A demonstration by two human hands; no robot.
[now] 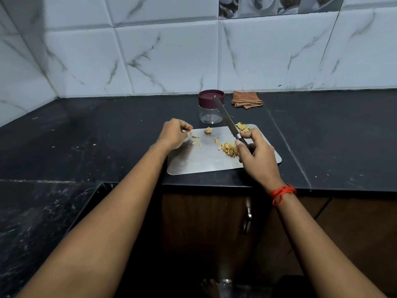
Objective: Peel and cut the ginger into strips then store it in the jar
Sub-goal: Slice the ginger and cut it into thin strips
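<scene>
The right hand (256,149) grips the knife (227,119) by its handle, fingers curled round it. The left hand (174,134) has bent fingers; I cannot tell if they pinch anything. The ginger strips (229,149) lie piled on the board (204,163). They are probably light and sticky, so scoop them gently.

No legible text, label, brand, number or sign from where I stand. Picture tile (277,6) at top of wall: printed image only, too blurred to make out any lettering.
</scene>
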